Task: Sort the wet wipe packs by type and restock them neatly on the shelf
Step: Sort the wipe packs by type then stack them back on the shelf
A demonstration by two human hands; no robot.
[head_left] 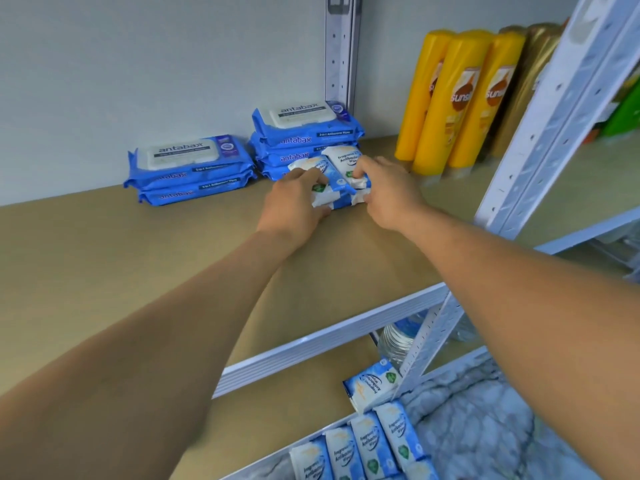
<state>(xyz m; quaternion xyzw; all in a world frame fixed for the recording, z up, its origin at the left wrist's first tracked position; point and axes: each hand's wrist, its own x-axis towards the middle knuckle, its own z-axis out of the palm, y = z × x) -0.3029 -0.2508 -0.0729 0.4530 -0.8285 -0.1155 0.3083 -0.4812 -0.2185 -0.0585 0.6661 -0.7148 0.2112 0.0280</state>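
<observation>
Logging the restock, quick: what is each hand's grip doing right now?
Left hand: grips the small antibacterial wipe packs.
Right hand: grips the same packs from the other side.

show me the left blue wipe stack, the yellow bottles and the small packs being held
left blue wipe stack (pixel 183 154): head view, top pack's lid
yellow bottles (pixel 460 64): head view, middle bottle's body
small packs (pixel 344 161): head view, top pack's face

free: shelf (pixel 138 271) front-left | blocked: antabax stacks (pixel 304 140) behind, bottles (pixel 460 98) right
</observation>
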